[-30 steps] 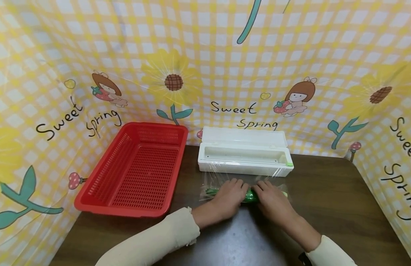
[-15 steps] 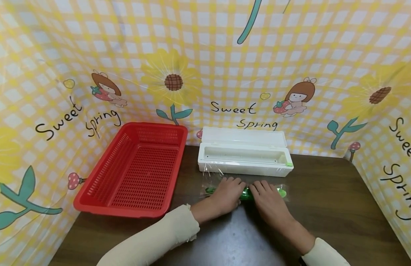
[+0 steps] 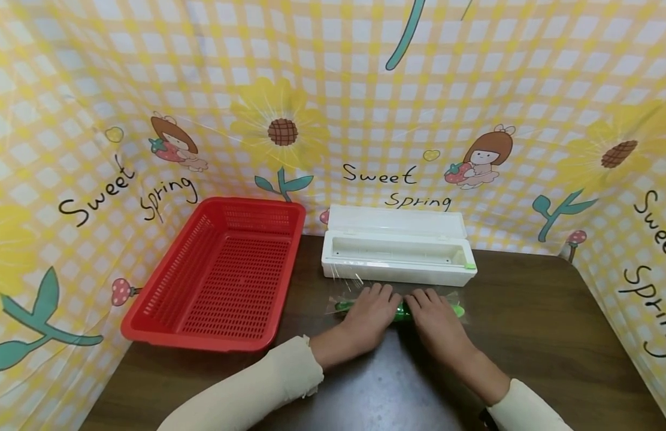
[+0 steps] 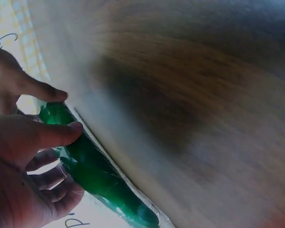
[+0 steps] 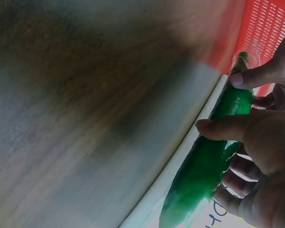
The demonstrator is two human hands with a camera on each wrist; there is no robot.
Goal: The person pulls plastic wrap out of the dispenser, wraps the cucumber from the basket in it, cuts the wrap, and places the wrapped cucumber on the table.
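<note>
A green cucumber lies crosswise in clear cling film in front of the white wrap dispenser. My left hand grips its left half, thumb on the near side and fingers over the far side. Beside it my right hand grips the right half in the same way, with a small gap between the hands. In the left wrist view the cucumber shines under the film, thumb across it. The right wrist view shows both thumbs on the cucumber. Its middle stretches are partly hidden by the hands.
The dispenser's lid stands raised at the back, its trough exposed. To the left sits a red perforated basket. A checked cloth hangs behind the brown table and along both sides.
Both hands have rolled the cucumber slightly toward the dispenser. The film between them, stretched taut a second ago, now looks shorter and slacker, and the cucumber's pale green right end shows more.
</note>
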